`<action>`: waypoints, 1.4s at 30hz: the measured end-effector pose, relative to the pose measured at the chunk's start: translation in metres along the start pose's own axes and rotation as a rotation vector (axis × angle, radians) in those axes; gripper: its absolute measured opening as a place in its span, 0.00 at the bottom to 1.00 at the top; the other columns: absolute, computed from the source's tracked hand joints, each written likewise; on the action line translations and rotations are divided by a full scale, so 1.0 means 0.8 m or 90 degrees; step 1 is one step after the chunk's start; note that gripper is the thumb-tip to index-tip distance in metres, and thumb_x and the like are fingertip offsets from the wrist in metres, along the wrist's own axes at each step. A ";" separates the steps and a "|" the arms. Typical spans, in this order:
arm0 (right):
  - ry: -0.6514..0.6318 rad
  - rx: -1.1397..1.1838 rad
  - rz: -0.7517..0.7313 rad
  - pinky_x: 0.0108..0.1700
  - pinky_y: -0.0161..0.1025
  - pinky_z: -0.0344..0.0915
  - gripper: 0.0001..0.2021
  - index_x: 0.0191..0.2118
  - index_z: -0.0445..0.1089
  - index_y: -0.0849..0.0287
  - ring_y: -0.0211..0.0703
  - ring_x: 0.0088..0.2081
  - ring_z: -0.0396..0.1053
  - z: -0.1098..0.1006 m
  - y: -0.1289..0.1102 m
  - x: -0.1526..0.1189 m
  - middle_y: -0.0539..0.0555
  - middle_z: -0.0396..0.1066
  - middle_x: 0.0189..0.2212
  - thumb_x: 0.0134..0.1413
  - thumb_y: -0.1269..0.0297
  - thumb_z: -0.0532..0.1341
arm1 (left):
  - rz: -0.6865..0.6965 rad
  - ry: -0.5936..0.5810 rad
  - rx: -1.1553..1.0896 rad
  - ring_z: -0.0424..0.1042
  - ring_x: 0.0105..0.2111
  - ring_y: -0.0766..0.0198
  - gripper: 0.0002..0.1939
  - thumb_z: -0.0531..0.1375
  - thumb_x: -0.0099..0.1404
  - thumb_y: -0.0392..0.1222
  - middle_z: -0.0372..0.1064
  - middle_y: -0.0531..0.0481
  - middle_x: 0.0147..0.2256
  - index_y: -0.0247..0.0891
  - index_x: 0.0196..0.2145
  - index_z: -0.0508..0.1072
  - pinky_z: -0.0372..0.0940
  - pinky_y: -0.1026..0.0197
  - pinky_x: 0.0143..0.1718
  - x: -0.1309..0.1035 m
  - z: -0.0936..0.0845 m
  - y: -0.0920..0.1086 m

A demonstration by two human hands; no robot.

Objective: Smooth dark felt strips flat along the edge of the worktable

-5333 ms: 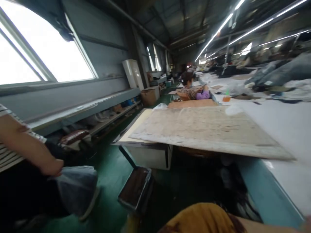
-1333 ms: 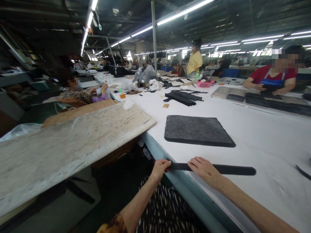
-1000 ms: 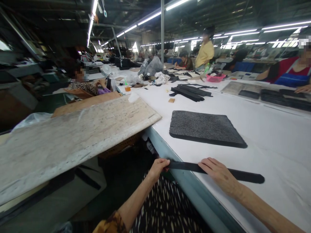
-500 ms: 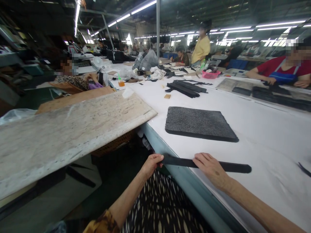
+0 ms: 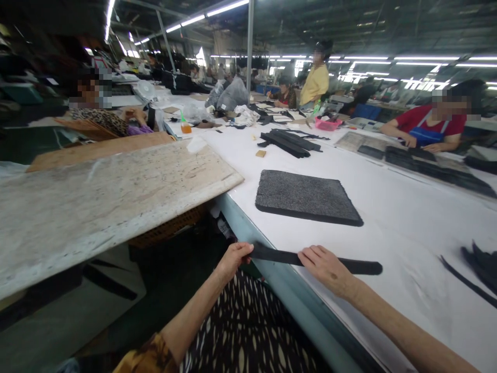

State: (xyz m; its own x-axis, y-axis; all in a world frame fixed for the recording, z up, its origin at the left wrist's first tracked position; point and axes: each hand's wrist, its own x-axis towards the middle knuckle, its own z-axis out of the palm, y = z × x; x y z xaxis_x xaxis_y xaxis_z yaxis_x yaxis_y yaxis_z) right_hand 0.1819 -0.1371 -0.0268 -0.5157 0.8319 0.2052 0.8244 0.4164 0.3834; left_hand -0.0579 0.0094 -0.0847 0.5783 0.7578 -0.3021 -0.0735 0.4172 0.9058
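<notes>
A long, narrow black fabric strip [image 5: 359,266] runs across the table's near edge, its rounded right end on the white tabletop. My left hand [image 5: 234,259] pinches the strip's left end just off the edge, thumb on top. Over the middle of the strip lies my right hand [image 5: 325,269], its fingers closed together across it; the thumb is hidden. Just beyond the strip, a flat stack of dark grey, rough-textured fabric pieces [image 5: 306,197] rests on the table.
At left, a worn pale board [image 5: 116,197] lies beside the white table [image 5: 407,223]. Black strips [image 5: 287,142] are piled farther back, near a pink basket [image 5: 328,123]. More black pieces [image 5: 481,264] lie at right. A co-worker in red [image 5: 427,127] sits across the table.
The view has turned slightly right, so more black pieces show at the right edge. Both hands keep their places on the strip.
</notes>
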 end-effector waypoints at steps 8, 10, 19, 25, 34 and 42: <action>0.011 -0.068 -0.079 0.36 0.43 0.61 0.17 0.44 0.67 0.71 0.46 0.34 0.62 0.005 0.014 0.000 0.60 0.66 0.35 0.51 0.84 0.48 | 0.001 0.025 0.133 0.58 0.19 0.70 0.19 0.65 0.45 0.55 0.61 0.54 0.16 0.34 0.18 0.70 0.51 0.65 0.23 0.001 0.002 -0.004; 0.020 -0.055 -0.099 0.36 0.43 0.61 0.16 0.43 0.67 0.71 0.46 0.34 0.62 0.006 0.012 0.008 0.60 0.66 0.35 0.52 0.83 0.48 | -0.004 0.049 0.143 0.58 0.19 0.69 0.20 0.65 0.44 0.55 0.61 0.54 0.16 0.34 0.18 0.70 0.51 0.64 0.24 0.005 -0.001 -0.014; 0.068 0.009 -0.137 0.36 0.43 0.62 0.13 0.43 0.67 0.71 0.45 0.34 0.63 0.006 0.004 0.036 0.59 0.67 0.36 0.55 0.82 0.50 | -0.018 0.084 0.153 0.55 0.18 0.70 0.22 0.64 0.43 0.59 0.58 0.55 0.15 0.35 0.16 0.67 0.49 0.64 0.23 -0.006 -0.028 -0.036; 0.085 0.033 -0.083 0.38 0.42 0.63 0.15 0.44 0.67 0.71 0.46 0.36 0.64 0.011 0.018 0.003 0.60 0.68 0.36 0.56 0.82 0.47 | -0.013 0.076 0.158 0.56 0.19 0.69 0.22 0.63 0.44 0.59 0.59 0.55 0.15 0.35 0.17 0.68 0.50 0.64 0.24 -0.007 -0.034 -0.038; 0.083 0.036 -0.099 0.36 0.42 0.63 0.13 0.43 0.67 0.69 0.44 0.34 0.63 0.012 0.000 0.033 0.58 0.67 0.34 0.56 0.81 0.49 | -0.021 0.126 0.201 0.55 0.19 0.68 0.23 0.62 0.42 0.61 0.57 0.56 0.14 0.36 0.16 0.68 0.50 0.63 0.24 0.011 -0.045 -0.073; 0.093 0.039 -0.054 0.36 0.41 0.63 0.14 0.41 0.67 0.68 0.44 0.34 0.63 0.006 0.014 0.010 0.59 0.67 0.33 0.58 0.81 0.46 | -0.039 0.139 0.238 0.55 0.19 0.68 0.25 0.61 0.42 0.65 0.56 0.57 0.15 0.37 0.17 0.67 0.50 0.63 0.25 -0.003 -0.076 -0.073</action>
State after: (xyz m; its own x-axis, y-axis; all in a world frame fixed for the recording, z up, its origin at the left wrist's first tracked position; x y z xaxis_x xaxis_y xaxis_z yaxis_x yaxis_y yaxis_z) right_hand 0.1878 -0.1239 -0.0251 -0.6091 0.7323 0.3047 0.7866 0.5088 0.3498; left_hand -0.1046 0.0132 -0.1551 0.3848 0.8421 -0.3778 0.2777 0.2848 0.9175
